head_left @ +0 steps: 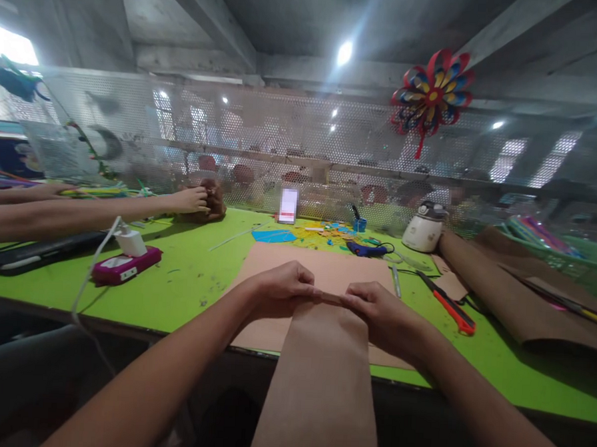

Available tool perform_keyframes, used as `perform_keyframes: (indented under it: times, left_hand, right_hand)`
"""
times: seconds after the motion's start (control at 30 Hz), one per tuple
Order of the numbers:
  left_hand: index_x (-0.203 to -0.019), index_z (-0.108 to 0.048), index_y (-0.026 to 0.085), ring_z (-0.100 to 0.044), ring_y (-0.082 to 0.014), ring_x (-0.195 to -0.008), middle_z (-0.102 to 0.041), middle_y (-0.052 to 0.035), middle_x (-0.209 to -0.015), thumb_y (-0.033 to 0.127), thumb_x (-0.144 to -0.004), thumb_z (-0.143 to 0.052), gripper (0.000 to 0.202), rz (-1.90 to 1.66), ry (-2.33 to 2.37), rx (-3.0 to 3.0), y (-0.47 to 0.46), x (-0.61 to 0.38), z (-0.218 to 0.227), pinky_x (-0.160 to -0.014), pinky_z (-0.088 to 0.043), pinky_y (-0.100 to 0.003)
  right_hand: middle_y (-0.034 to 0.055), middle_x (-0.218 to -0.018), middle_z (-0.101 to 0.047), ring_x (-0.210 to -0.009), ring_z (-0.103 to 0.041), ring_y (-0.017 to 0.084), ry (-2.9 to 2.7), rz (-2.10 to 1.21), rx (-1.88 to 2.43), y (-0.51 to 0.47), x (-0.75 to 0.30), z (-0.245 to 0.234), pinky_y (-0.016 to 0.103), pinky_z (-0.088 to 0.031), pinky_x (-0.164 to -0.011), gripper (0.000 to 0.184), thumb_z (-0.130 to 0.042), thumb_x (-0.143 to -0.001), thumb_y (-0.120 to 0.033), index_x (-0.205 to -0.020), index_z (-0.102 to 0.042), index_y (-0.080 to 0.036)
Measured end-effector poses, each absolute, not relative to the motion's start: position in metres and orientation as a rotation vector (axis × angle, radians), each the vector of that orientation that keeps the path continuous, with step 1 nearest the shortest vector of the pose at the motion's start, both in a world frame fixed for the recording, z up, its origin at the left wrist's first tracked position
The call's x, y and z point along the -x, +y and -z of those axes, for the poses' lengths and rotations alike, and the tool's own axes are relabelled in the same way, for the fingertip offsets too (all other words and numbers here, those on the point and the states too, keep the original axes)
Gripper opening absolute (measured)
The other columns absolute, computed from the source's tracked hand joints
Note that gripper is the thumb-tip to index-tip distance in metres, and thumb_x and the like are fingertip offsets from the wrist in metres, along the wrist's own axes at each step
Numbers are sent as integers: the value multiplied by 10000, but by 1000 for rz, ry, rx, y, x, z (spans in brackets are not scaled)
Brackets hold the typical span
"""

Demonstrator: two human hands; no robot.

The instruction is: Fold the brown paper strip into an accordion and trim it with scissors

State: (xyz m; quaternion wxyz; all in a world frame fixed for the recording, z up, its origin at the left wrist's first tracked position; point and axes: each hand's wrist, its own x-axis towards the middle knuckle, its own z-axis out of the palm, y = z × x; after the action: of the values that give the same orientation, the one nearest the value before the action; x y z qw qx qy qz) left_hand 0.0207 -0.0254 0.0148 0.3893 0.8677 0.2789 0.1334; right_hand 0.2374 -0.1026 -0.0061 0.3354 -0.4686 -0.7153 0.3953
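Observation:
A long strip of brown kraft paper [323,385] hangs from the table edge toward me, its far end folded or rolled over. My left hand [290,283] pinches the left side of that fold, and my right hand [367,300] pinches the right side, fingers curled. Both hands are above a larger flat sheet of brown paper [261,268] on the green table. To the right of my right hand lie a silver pen-like tool [396,282] and a red-orange utility knife [447,303].
Behind the sheet are a blue glue gun [367,250], blue paper [274,236], yellow scraps and a lit phone [288,205]. A white jug [424,228] and rolled brown paper [515,288] stand right. At left are a purple power strip [127,265] and another person's hand [192,199].

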Motion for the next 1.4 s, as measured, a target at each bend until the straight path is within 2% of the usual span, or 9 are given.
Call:
perform_keyframes:
  times: [0.17,0.37,0.6,0.8,0.9,0.97,1.03,1.2,1.4]
  left_hand:
    - [-559,-506,124,-327,-67,-488,-395,40,-498,535,-697,-620,448,-306,732,-2117,-18,-16,-14,-464,-231,-215]
    - [-740,-603,116,-433,-90,-559,-509,6,-598,444,-744,-617,328,-243,638,-1979,-6,-6,-8,-559,-326,-228]
    - [-724,-583,127,-501,-108,-541,-527,10,-552,459,-739,-620,334,-214,651,-1925,-7,-4,-9,-558,-357,-235]
    - [-743,-605,112,-422,-72,-539,-505,27,-588,457,-727,-643,347,-398,590,-1916,-7,0,-17,-549,-323,-213]
    - [-786,-617,115,-422,-68,-555,-500,31,-613,440,-732,-651,331,-479,496,-1817,-10,-3,-20,-560,-326,-211]
    - [-822,-623,112,-447,-73,-563,-523,19,-635,422,-718,-675,331,-440,443,-1717,-16,-9,-19,-557,-329,-215]
    - [-829,-623,104,-476,-86,-580,-545,-2,-656,395,-703,-700,326,-331,409,-1599,-25,-16,-16,-563,-343,-226]
    - [-837,-616,133,-444,-80,-522,-494,25,-590,276,-698,-717,223,-277,321,-1240,-47,-26,-3,-558,-339,-237]
    - [-811,-635,98,-422,-62,-510,-504,16,-597,230,-696,-717,193,-213,307,-1204,-52,-30,2,-559,-339,-230]
  right_hand:
    - [-30,-596,-424,-536,-344,94,-1691,-1263,1130,-108,-242,7,223,-280,-475,315,-600,-753,-456,-666,-520,-164]
    - [-14,-517,-448,-510,-384,111,-1776,-1298,1149,-97,-254,-5,250,-309,-488,337,-679,-667,-448,-554,-540,-162]
    - [-35,-405,-447,-391,-358,88,-1771,-1260,1237,-93,-259,-5,235,-263,-423,349,-648,-701,-464,-553,-533,-170]
    - [-3,-429,-511,-372,-361,73,-1693,-1156,1134,-87,-272,-2,224,-250,-408,456,-525,-807,-524,-543,-530,-151]
    - [17,-654,-626,-499,-494,89,-1538,-1185,958,-84,-267,-4,215,-368,-484,289,-644,-752,-429,-834,-633,-153]
    - [40,-907,-659,-710,-594,145,-1528,-1289,855,-86,-259,-6,261,-458,-634,510,-736,-670,-341,-1134,-566,-219]
    - [54,-1005,-649,-838,-605,191,-1631,-1361,801,-91,-250,-10,318,-477,-733,647,-748,-652,-320,-1244,-495,-248]
    - [90,-975,-639,-930,-571,226,-1970,-1261,674,-103,-240,-21,336,-449,-835,367,-721,-678,-396,-962,-686,-166]
    - [53,-833,-607,-737,-572,156,-1797,-1368,650,-100,-241,-10,286,-466,-700,211,-739,-676,-326,-767,-690,-142]
